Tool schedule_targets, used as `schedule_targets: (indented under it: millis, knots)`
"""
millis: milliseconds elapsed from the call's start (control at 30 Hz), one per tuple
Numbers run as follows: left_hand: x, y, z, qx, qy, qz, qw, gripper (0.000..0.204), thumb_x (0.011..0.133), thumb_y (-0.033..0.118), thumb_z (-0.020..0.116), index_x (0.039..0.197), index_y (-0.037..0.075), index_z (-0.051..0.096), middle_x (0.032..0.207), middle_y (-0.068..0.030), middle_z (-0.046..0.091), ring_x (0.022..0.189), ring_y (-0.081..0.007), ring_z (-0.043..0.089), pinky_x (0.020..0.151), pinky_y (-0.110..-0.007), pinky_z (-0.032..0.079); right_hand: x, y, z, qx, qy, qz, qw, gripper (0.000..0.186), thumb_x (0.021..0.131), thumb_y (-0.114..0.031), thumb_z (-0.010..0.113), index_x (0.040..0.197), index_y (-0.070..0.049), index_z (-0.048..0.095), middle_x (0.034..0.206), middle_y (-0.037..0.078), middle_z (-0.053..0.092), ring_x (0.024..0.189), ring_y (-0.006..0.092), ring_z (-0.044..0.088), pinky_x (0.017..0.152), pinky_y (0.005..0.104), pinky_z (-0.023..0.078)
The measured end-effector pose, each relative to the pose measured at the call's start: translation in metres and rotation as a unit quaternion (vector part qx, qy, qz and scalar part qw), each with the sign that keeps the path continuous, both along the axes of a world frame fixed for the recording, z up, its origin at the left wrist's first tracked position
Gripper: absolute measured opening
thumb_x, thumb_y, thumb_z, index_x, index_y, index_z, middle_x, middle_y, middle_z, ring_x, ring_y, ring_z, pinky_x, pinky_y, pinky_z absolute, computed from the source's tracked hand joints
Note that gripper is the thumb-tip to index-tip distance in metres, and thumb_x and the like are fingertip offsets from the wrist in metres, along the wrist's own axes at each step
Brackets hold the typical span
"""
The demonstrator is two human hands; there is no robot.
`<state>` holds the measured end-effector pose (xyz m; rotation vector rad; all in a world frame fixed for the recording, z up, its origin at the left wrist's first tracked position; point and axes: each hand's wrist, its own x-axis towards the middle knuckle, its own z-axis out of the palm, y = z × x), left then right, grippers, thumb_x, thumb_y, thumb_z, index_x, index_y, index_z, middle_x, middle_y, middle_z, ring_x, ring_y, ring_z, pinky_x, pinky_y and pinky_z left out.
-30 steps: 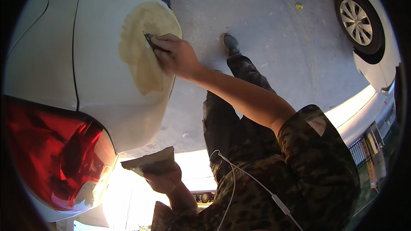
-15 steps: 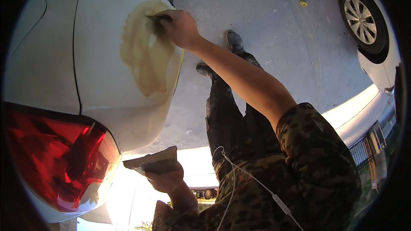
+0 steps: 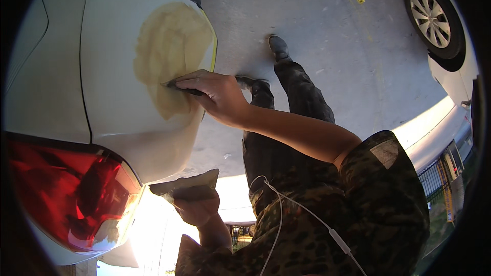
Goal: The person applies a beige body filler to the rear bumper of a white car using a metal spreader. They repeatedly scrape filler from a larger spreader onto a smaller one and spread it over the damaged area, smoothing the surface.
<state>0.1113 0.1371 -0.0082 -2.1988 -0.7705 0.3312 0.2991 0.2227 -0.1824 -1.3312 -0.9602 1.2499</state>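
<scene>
On the left side sits a big white car (image 3: 117, 107), seen from close up. Its red tail light (image 3: 66, 194) glows near the bottom. Over the gray ground (image 3: 327, 36), 1 more white car (image 3: 450, 71) stands far off on the other side, with 1 wheel (image 3: 432, 18) showing. A big tan patch of filler (image 3: 171, 53) covers part of the near car's white panel. The right hand (image 3: 217, 94) rests against that panel at the lower part of the patch, fingers curled around a dark flat spreader (image 3: 180, 88) that is pressed on the filler. Lower down, the left hand (image 3: 197, 207) grips a flat board (image 3: 186, 184) with tan filler on top, held away from the car. A thin white cord (image 3: 307, 214) hangs over the spotted shirt.
</scene>
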Motion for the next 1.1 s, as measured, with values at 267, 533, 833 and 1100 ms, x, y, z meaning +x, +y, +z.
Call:
schedule_targets:
  millis: [267,533,833,1100]
  knots:
    - [0.011,0.0,0.005,-0.004,0.02,-0.012,1.0,0.062,0.091,0.022,0.07,0.127,-0.025,0.052,0.118,-0.0396,0.064,0.096,-0.0481,0.072,0.08,-0.047,0.063,0.027,0.069,-0.107,-0.139,-0.066,-0.113,0.982,0.025,0.096,-0.016,0.065,0.115,-0.003,0.075,0.105,0.019,0.076,0.093,0.0329,0.074,0.082,0.0389,0.057]
    - [-0.027,-0.019,-0.003,-0.007,-0.023,0.068,0.997,0.07,0.092,0.029,0.07,0.132,-0.024,0.049,0.12,-0.0355,0.066,0.099,-0.0456,0.072,0.083,-0.045,0.062,-0.005,0.061,-0.114,-0.095,-0.065,-0.039,0.993,0.025,0.096,-0.014,0.064,0.116,-0.004,0.075,0.1,0.018,0.076,0.089,0.033,0.074,0.081,0.0396,0.057]
    - [-0.007,-0.007,-0.009,0.0,0.027,0.024,0.999,0.08,0.087,0.032,0.072,0.14,-0.02,0.042,0.119,-0.0336,0.066,0.1,-0.0447,0.072,0.084,-0.047,0.061,0.006,-0.022,-0.052,-0.082,0.017,-0.027,0.996,0.024,0.099,-0.009,0.06,0.117,0.001,0.071,0.099,0.017,0.076,0.087,0.0281,0.073,0.078,0.0378,0.056]
    - [-0.034,-0.01,-0.018,0.027,0.027,-0.001,0.999,0.079,0.089,0.035,0.071,0.141,-0.018,0.043,0.12,-0.0321,0.067,0.102,-0.0449,0.071,0.087,-0.047,0.06,0.013,-0.001,-0.141,-0.271,0.02,-0.026,0.962,0.03,0.1,-0.019,0.056,0.118,-0.004,0.074,0.085,0.021,0.071,0.075,0.0356,0.067,0.072,0.0446,0.051]
